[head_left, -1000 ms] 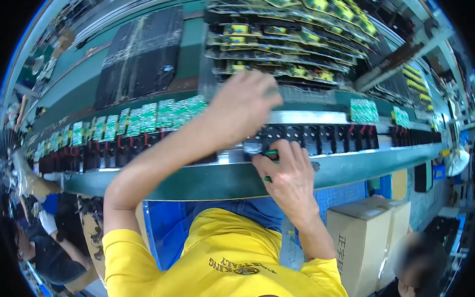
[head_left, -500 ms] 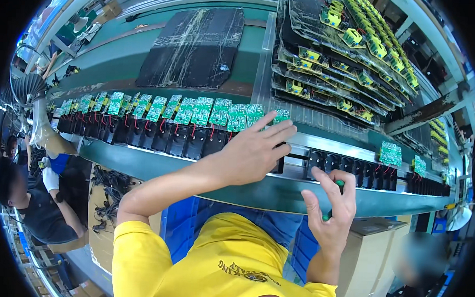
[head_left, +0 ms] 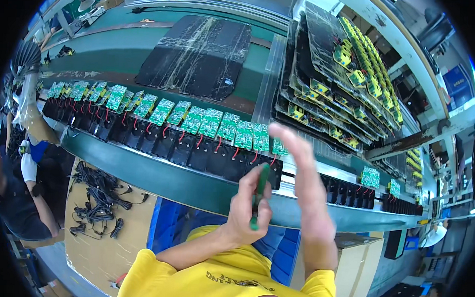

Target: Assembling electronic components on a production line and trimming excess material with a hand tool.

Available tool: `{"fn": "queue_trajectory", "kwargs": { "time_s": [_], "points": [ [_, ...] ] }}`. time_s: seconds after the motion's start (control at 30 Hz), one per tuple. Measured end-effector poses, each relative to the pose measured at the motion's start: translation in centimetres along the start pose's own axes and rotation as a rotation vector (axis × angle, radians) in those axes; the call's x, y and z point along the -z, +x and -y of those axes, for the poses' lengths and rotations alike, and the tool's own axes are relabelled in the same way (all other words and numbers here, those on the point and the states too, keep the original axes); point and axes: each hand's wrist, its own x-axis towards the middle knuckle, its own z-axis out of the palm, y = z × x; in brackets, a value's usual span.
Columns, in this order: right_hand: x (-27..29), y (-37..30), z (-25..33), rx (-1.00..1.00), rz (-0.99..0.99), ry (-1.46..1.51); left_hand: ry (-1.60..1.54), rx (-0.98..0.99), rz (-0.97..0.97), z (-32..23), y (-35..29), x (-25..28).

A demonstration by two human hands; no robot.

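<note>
My left hand [head_left: 248,209] is closed round a slim green tool [head_left: 262,180] with a dark middle part; its exact kind cannot be made out. It is close to the front of a row of black plastic cases [head_left: 208,157]. Green circuit boards [head_left: 227,126] lean behind these cases, joined to them by red wires. My right hand [head_left: 308,187] is raised over the row's right end with fingers stretched out, smeared by motion. Nothing shows in it. It partly hides the last board [head_left: 279,147] and the rail behind.
A scratched black sheet [head_left: 194,55] lies on the green bench beyond. At the right rise stacked black trays [head_left: 302,93] with yellow-wrapped parts. More black cases [head_left: 346,190] stand along the rail. Black cables [head_left: 101,196] lie on cardboard at lower left, near a co-worker's gloved hand [head_left: 28,167].
The green tool has gone from my right hand to my left. My left hand has drawn back toward me, while the right has reached up and forward. The view has shifted.
</note>
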Motion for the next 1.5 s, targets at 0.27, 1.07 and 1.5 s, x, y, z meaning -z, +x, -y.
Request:
{"fn": "queue_trajectory", "kwargs": {
  "time_s": [0.27, 1.07, 1.5],
  "points": [
    [-2.3, 1.9, -8.6, -0.068, 0.434, -0.726, 0.815, -0.578, 0.069, 1.3, 1.6, 3.9],
    [-4.9, 2.8, -9.0, 0.011, 0.469, -0.776, 0.710, -0.592, 0.066, 2.9, 1.7, 6.0],
    [-6.1, 2.8, -9.1, -0.093, 0.378, -0.740, 0.585, -0.666, -0.016, 2.5, 1.6, 6.0]
  ]
}}
